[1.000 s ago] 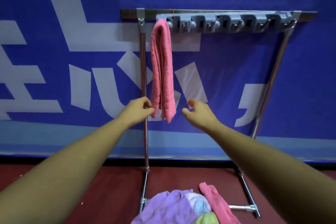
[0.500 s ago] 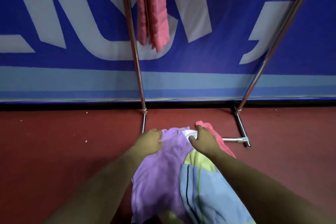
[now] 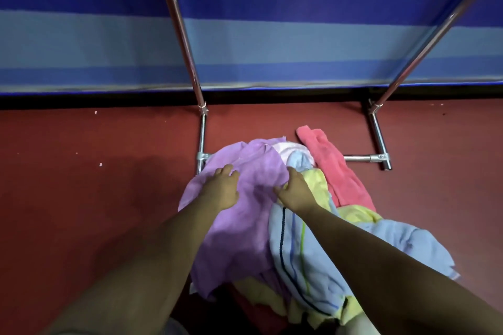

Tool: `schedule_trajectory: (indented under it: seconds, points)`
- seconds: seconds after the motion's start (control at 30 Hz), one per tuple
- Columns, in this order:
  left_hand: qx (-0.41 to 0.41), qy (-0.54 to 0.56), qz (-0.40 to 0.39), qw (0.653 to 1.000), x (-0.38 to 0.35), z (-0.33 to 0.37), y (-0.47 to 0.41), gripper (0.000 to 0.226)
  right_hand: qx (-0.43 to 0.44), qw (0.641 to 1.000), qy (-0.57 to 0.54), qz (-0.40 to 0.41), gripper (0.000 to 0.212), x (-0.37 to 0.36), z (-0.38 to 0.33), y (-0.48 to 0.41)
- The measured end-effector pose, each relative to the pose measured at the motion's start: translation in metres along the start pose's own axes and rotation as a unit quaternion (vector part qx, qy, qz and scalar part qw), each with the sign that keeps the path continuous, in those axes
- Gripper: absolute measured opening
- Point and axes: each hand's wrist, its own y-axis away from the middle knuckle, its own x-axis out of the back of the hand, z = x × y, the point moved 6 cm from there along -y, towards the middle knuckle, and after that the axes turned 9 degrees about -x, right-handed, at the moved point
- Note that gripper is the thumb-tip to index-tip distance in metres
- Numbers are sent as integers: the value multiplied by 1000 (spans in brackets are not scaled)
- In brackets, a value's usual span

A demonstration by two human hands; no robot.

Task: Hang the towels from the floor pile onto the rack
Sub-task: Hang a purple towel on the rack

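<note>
Two bare hands reach a towel pile [image 3: 394, 239] on the floor. Left hand [image 3: 221, 187] and right hand [image 3: 295, 190] rest loose-fingered, gripping nothing, on the purple towel [image 3: 239, 239] beneath them. It looks soft, light and floppy, probably best pinched along its far edge, just beyond the fingertips.

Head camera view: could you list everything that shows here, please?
purple towel: one, purple, top of the floor pile, left side
striped towel: one, light blue with dark and green stripes, right side
yellow towels: count unclear, yellow, tucked into the pile
pink towel: one, coral pink, far right
pale towel: one, whitish pink, far end
rack: one, silver, behind the pile
floor: red
banner: blue and white, behind the rack
left hand: open, on the purple towel
right hand: open, at its right edge
</note>
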Motion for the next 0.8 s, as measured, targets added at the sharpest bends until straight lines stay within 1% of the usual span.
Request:
schedule_trajectory:
  seconds: [0.03,0.1,0.13,0.17,0.2,0.23,0.3,0.4,0.43,0.47,0.5,0.57,0.6,0.67,0.7,0.8]
  points:
    - [-6,12,-14,1000,-10,-1,-6,54,3,999,-33,-11,22,-4,1,-8]
    - [19,71,-40,996,-29,-3,-16,63,-26,995,-82,-48,31,-16,6,-22]
    - [39,92,-45,994,-37,-5,-19,63,-44,992,-100,-63,40,-22,10,-30]
    - [54,102,-47,992,-47,-8,-23,60,-48,991,-106,-72,57,-28,13,-36]
    - [67,105,-54,991,-57,-11,-24,57,-65,988,-118,-74,68,-35,18,-43]
    - [72,106,-63,990,-68,-13,-23,54,-69,987,-126,-71,69,-39,22,-48]
    - [67,110,-86,988,-87,-18,-21,48,-83,989,-109,-55,57,-46,27,-58]
    - [38,109,-111,987,-109,-26,-14,50,-79,995,-51,-41,32,-52,34,-71]
    - [31,114,-113,987,-113,-28,-12,45,-74,996,-35,-28,26,-53,36,-75]
    - [29,126,-107,986,-115,-31,-11,34,-79,996,-37,-17,20,-53,40,-76]
    - [31,140,-94,985,-114,-33,-10,23,-80,995,-54,-9,15,-51,43,-77]
    - [38,167,-59,983,-106,-36,-11,7,-77,991,-105,1,14,-42,41,-74]
    - [44,192,-43,980,-99,-37,-12,12,-76,989,-129,5,16,-35,38,-72]
    - [38,258,-22,965,-78,-36,-13,34,-56,984,-170,11,20,-18,26,-66]
    - [29,282,-20,959,-65,-34,-13,37,-43,982,-184,12,21,-9,17,-61]
    - [11,350,-33,936,-27,-26,-9,32,-8,975,-221,-5,18,19,-13,-41]
